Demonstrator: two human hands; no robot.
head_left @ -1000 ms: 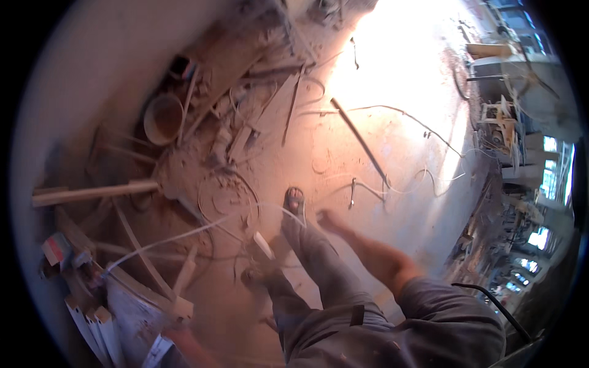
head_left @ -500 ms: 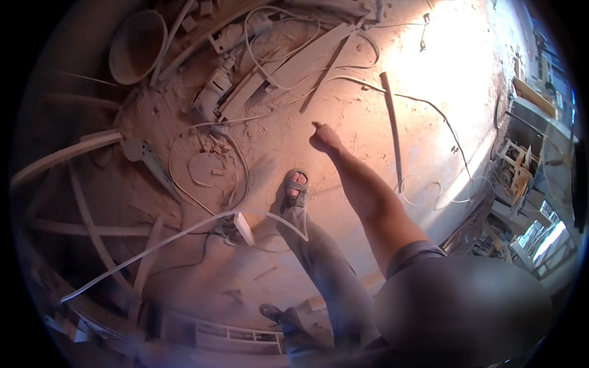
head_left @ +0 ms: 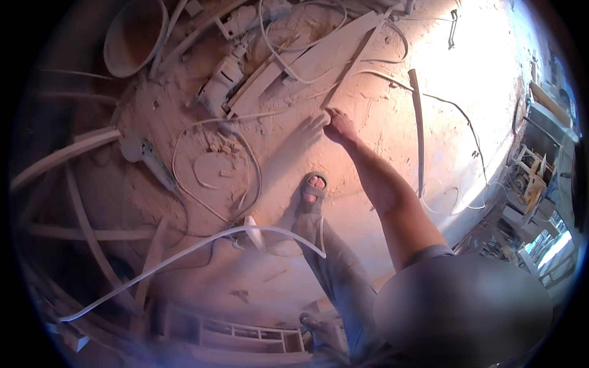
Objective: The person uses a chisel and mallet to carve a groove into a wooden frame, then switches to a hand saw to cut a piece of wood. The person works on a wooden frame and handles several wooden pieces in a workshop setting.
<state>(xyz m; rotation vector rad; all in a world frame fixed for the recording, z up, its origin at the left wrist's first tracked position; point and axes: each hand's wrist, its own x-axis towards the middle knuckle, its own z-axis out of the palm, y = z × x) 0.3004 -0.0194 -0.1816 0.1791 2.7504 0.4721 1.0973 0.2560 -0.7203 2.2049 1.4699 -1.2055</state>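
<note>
My right hand is stretched out low over the dusty floor, with its forearm coming from the lower right. Its fingers reach forward, somewhat apart, beside the near end of a thin dark strip. I cannot make out whether the fingertips touch the strip, and no hold on it shows. The strip runs along a long pale board. Left of the hand lies a dust-covered power tool. My left hand is not in view. My sandalled foot stands below the right hand.
Loose cables loop over the floor. A narrow bar lies to the right. Upper left is a large round tub; wooden bars cross at the left. A pale hose arches across, and a blurred oval covers the lower right.
My right hand has moved forward to the strip's near end, and its fingers have come out from a more curled shape. The whole view has shifted slightly; the strip seems to lie as before.
</note>
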